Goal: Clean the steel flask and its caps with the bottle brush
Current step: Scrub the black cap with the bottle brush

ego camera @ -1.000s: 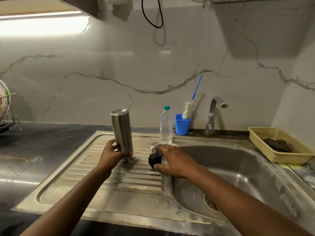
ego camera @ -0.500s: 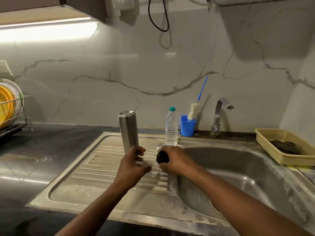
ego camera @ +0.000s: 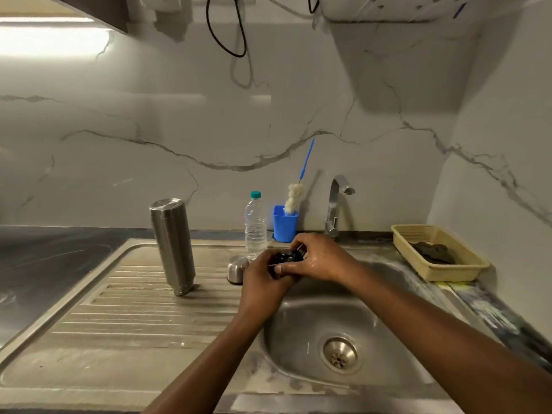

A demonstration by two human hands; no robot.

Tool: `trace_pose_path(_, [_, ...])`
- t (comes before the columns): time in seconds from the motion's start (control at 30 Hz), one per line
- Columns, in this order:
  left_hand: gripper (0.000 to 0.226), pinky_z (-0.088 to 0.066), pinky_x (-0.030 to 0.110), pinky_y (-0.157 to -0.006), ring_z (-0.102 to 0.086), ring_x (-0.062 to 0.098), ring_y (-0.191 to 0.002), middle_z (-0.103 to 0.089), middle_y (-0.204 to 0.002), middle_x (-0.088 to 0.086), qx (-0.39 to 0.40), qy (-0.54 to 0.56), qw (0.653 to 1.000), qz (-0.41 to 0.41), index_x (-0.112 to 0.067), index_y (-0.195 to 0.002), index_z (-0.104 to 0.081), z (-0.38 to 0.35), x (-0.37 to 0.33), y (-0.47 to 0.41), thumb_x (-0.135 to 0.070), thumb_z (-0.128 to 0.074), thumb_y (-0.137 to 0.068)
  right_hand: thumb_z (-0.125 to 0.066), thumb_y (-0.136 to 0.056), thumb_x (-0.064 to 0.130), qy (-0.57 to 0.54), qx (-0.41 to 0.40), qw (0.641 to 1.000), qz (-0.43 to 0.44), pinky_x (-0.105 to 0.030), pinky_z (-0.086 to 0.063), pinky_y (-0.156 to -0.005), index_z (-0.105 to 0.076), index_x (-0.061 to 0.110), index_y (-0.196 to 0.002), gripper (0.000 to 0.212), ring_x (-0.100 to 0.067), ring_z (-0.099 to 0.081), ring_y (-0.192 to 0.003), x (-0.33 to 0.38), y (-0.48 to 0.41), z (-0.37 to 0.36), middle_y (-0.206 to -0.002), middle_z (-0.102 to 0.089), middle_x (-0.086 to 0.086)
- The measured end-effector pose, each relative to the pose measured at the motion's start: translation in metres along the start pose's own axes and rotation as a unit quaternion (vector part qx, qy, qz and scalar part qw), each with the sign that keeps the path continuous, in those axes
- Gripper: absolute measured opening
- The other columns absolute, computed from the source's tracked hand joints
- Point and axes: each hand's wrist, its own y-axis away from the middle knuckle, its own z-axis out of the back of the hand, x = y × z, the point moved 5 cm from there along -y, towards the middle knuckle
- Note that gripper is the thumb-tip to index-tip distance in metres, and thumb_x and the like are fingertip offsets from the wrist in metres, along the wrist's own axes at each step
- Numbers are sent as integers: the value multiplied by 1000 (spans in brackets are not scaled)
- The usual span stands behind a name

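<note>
The steel flask (ego camera: 172, 245) stands upside down on the ribbed drainboard (ego camera: 125, 309), alone, left of my hands. A small steel cap (ego camera: 237, 268) sits on the drainboard just left of my left hand. My left hand (ego camera: 263, 274) and my right hand (ego camera: 319, 258) both grip a black inner cap (ego camera: 288, 256) over the near left rim of the sink basin (ego camera: 343, 330). The bottle brush (ego camera: 294, 194), white head and blue handle, stands in a blue cup (ego camera: 285, 224) against the wall.
A clear plastic water bottle (ego camera: 255, 225) stands behind my hands beside the blue cup. The tap (ego camera: 336, 204) rises right of the cup. A yellow basket (ego camera: 439, 252) holding a dark scrubber sits at the right of the sink. Dark counter lies to the left.
My left hand let go of the flask, left it standing on the drainboard, and moved right to join my right hand on the black cap, which was lifted toward the basin.
</note>
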Motion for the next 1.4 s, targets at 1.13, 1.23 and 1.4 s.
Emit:
trace_pose_path(1.13, [41, -59, 33, -95, -78, 15, -101, -82, -105, -1, -1, 231, 959, 166, -20, -118, -76, -29, 52, -24, -5, -86, -81, -64, -98, 29, -141, -269, 949, -87, -42, -65, -77, -69, 7, -103, 23, -25, -76, -82, -23, -232, 105, -97, -74, -9])
trace_pose_path(1.23, [42, -59, 39, -98, -78, 18, -102, -82, -107, 1, 10, 228, 959, 166, -19, -120, -75, -29, 52, -21, -7, -86, -82, -65, -98, 31, -155, -304, 938, -62, -42, -66, -72, -70, 7, -94, 25, -23, -76, -72, -14, -216, 131, -86, -75, -9])
trace_pose_path(1.4, [43, -60, 42, -98, -77, 20, -105, -81, -110, 2, 20, 219, 962, 160, -24, -120, -75, -32, 49, -16, -10, -87, -82, -63, -101, 26, -196, -336, 921, 1, -41, -66, -64, -68, -3, -86, 33, -19, -73, -55, 3, -153, 166, -68, -72, -9])
